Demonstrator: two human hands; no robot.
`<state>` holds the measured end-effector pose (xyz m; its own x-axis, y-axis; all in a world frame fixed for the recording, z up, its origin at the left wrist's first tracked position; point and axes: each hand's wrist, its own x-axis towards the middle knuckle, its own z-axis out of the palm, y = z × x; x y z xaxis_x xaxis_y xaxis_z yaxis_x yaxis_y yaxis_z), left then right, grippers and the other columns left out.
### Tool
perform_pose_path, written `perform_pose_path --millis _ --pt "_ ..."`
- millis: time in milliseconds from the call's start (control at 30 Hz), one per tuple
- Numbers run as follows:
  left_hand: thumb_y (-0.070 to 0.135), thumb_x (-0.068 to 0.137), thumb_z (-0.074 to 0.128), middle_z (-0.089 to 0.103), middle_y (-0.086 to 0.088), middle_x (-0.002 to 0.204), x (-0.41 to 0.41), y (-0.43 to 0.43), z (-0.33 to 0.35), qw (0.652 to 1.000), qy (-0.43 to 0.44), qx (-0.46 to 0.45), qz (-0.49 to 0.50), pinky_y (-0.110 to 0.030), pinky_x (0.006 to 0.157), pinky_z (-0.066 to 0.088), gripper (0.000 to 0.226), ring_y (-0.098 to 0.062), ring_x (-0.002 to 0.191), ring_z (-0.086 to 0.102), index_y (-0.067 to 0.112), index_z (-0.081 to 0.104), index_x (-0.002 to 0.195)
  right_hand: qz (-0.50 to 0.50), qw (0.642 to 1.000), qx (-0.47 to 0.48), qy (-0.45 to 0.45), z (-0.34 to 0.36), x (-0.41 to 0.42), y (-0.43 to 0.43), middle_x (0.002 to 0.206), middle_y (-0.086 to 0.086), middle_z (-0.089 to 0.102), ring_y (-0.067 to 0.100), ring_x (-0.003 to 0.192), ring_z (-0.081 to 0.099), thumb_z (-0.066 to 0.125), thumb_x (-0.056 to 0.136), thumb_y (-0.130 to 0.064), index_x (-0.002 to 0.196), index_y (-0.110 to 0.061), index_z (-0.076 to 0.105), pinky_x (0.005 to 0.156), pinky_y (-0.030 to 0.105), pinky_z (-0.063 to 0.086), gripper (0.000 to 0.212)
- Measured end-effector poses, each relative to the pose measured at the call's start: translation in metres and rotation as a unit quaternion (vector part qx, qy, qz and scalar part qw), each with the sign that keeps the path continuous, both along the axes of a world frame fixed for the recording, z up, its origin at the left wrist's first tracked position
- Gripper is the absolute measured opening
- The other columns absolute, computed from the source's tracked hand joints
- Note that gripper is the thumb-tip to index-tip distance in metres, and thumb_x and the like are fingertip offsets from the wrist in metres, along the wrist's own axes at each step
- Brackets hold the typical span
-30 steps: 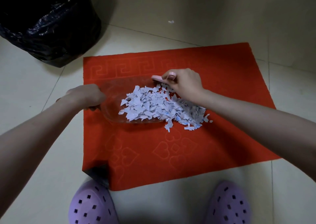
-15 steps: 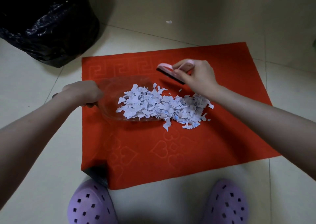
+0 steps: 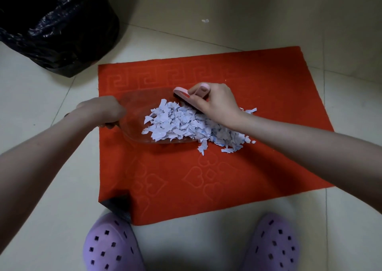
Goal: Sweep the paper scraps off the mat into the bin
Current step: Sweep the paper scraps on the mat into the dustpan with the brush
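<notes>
Pale floor tiles are stretching under everything, with the black-bagged bin standing at the far left, well apart from the work. Next, the left hand is curling its fingers round what is probably the handle of a clear plastic dustpan, which is lying on the red mat. Torn paper scraps are heaping partly inside the pan's mouth and partly spilling onto the mat to its right. Over them the right hand is gripping a small pink brush, fingers closed on its back. These scraps are looking feather-light and loose, likely to flutter or cling to the mat's nap, so they are calling for short gentle strokes, and for carrying the pan level by its handle.
</notes>
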<state>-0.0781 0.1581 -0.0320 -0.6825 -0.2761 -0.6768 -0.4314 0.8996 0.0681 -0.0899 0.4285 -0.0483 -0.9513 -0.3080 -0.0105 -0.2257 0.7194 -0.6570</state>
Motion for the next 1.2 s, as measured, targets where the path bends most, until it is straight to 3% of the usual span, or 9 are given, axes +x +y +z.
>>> perform_pose_path --millis 100,200,467,633,700,800,867,967,1200 --pt "0.018 0.083 0.043 0.055 -0.005 0.044 0.000 0.003 0.001 1.000 0.009 0.000 -0.002 -0.025 0.051 0.039 0.031 -0.020 0.044 0.047 0.007 0.058 0.058 -0.027 0.994 -0.101 -0.011 0.011 0.007 0.002 0.089 -0.006 0.074 0.013 0.078 0.069 0.067 0.086 -0.023 0.099 -0.023 0.073 0.072 0.034 0.056 0.014" --pt "0.020 0.084 0.044 0.056 -0.005 0.046 0.001 0.003 0.002 1.000 0.015 -0.007 -0.006 -0.025 0.053 0.041 0.031 -0.021 0.045 0.049 0.007 0.059 0.060 -0.061 0.988 -0.143 0.009 0.024 0.003 0.013 0.088 -0.012 0.070 0.006 0.082 0.068 0.069 0.085 -0.021 0.099 -0.023 0.072 0.075 0.021 0.052 0.014" --pt "0.018 0.081 0.045 0.054 -0.003 0.039 0.002 0.003 0.005 1.000 0.016 -0.010 -0.016 -0.026 0.056 0.040 0.032 -0.021 0.045 0.049 0.007 0.058 0.054 -0.156 0.983 0.054 0.076 0.008 -0.042 0.059 0.101 -0.002 0.074 0.021 0.094 0.067 0.060 0.087 -0.041 0.101 -0.026 0.072 0.078 0.033 0.050 0.024" --pt "0.016 0.082 0.046 0.049 -0.003 0.041 0.000 0.004 0.006 1.000 0.014 -0.008 -0.018 -0.025 0.051 0.035 0.031 -0.019 0.042 0.043 0.008 0.054 0.053 -0.143 0.980 0.131 0.052 -0.009 -0.050 0.058 0.088 0.005 0.072 0.027 0.081 0.066 0.054 0.092 -0.048 0.092 -0.020 0.070 0.065 0.032 0.047 0.033" --pt "0.016 0.083 0.045 0.049 -0.004 0.043 0.000 0.004 0.005 1.000 0.013 -0.006 -0.015 -0.025 0.050 0.035 0.030 -0.019 0.042 0.042 0.008 0.054 0.055 -0.097 0.985 0.135 0.043 -0.008 -0.040 0.049 0.083 0.001 0.072 0.021 0.074 0.066 0.054 0.092 -0.051 0.090 -0.022 0.070 0.063 0.029 0.048 0.033" --pt "0.018 0.083 0.045 0.052 -0.005 0.045 0.000 0.004 0.005 1.000 0.013 -0.009 -0.015 -0.026 0.052 0.037 0.030 -0.020 0.044 0.045 0.008 0.057 0.057 -0.033 0.998 0.060 0.010 0.000 -0.017 0.035 0.092 -0.003 0.074 0.014 0.080 0.066 0.062 0.090 -0.039 0.096 -0.025 0.072 0.075 0.034 0.054 0.018" --pt "0.018 0.083 0.045 0.054 -0.005 0.045 0.000 0.004 0.005 1.000 0.016 -0.011 -0.016 -0.026 0.053 0.038 0.030 -0.021 0.044 0.047 0.007 0.058 0.058 -0.026 1.000 -0.013 0.005 0.007 -0.006 0.033 0.095 -0.004 0.074 0.014 0.084 0.068 0.065 0.087 -0.028 0.100 -0.025 0.072 0.078 0.038 0.055 0.015" --pt "0.018 0.083 0.045 0.054 -0.005 0.045 0.000 0.003 0.005 1.000 0.014 -0.009 -0.016 -0.027 0.054 0.039 0.031 -0.021 0.045 0.047 0.007 0.058 0.057 -0.071 0.995 -0.056 0.047 0.019 -0.012 0.046 0.097 -0.004 0.074 0.014 0.088 0.068 0.065 0.084 -0.029 0.099 -0.024 0.073 0.080 0.035 0.053 0.018" --pt "0.017 0.085 0.046 0.051 -0.004 0.045 -0.001 0.005 0.006 1.000 0.019 -0.015 -0.017 -0.025 0.050 0.036 0.030 -0.018 0.044 0.045 0.008 0.056 0.058 -0.186 0.975 0.108 0.059 0.012 -0.073 0.073 0.102 0.003 0.072 0.027 0.099 0.065 0.059 0.086 -0.040 0.104 -0.027 0.071 0.077 0.033 0.046 0.025"
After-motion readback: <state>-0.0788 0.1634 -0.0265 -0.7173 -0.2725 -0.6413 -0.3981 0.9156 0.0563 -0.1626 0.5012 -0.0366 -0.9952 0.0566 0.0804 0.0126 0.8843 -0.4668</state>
